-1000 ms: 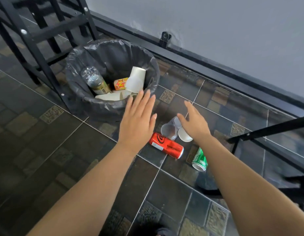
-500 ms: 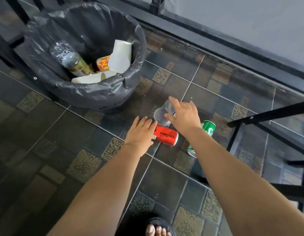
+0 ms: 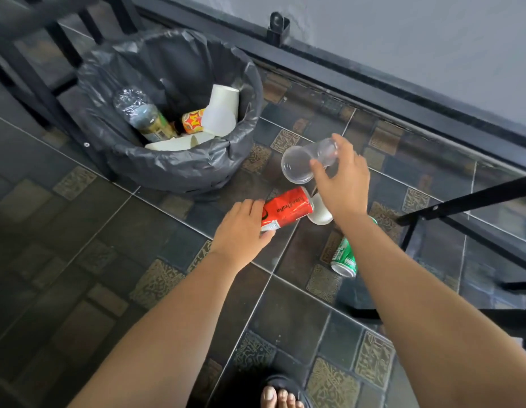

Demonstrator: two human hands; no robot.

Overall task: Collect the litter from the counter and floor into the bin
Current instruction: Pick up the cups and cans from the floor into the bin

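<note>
Tiled floor; green can perhaps half-hidden

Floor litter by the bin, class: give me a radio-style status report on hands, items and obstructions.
Right hand gripping clear plastic cup. Left hand closing on red can. Green can, white cup on floor. Bin path unobstructed.

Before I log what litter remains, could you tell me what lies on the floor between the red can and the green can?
In the head view, a white cup lies between the red can and the green can, touching the red can's end.

Tiled floor: bin, green can
</note>
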